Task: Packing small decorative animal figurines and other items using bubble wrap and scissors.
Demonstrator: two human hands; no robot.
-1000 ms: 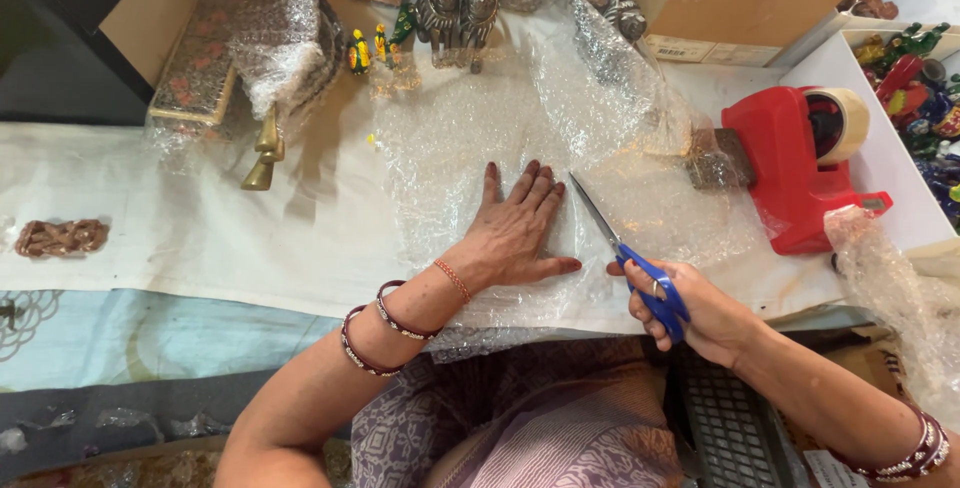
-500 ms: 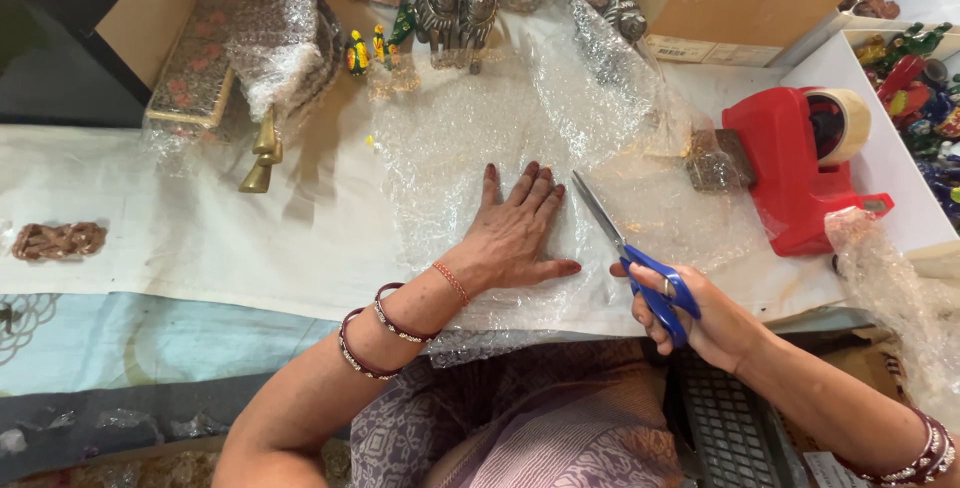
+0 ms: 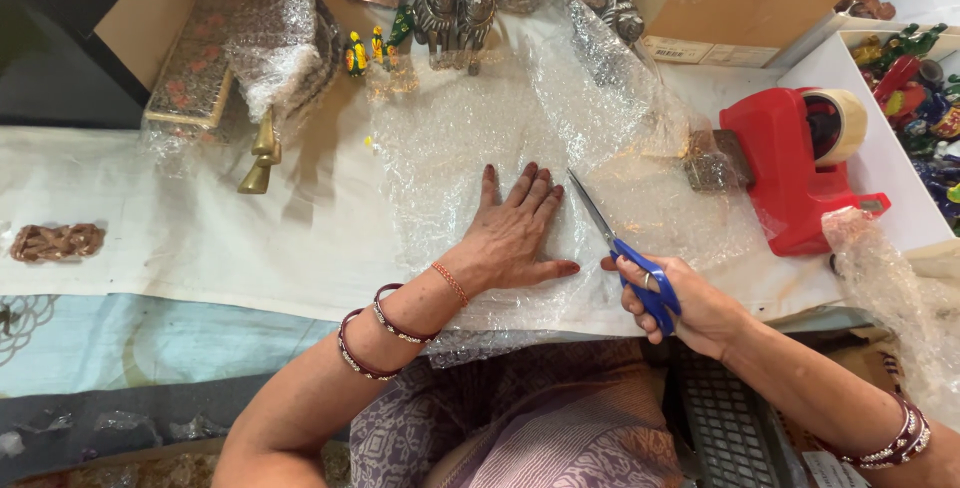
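A clear sheet of bubble wrap [image 3: 455, 138] lies spread over the white table. My left hand [image 3: 515, 233] rests flat on it, palm down, fingers pointing away from me. Just to its right, my right hand [image 3: 680, 293] grips blue-handled scissors [image 3: 625, 253]. Their blades point up and left into the sheet, beside my left fingertips.
A red tape dispenser [image 3: 790, 168] stands at the right, with a small wrapped block [image 3: 710, 163] beside it. Cardboard boxes [image 3: 720, 3], metal figurines [image 3: 455, 3] and a wrapped ornate box [image 3: 235, 58] line the back. A brass piece [image 3: 262, 153] lies left. More crumpled wrap [image 3: 890, 298] hangs at the right edge.
The scissors and my right hand have crept slightly forward along the sheet. My left hand stays pressed flat in the same spot.
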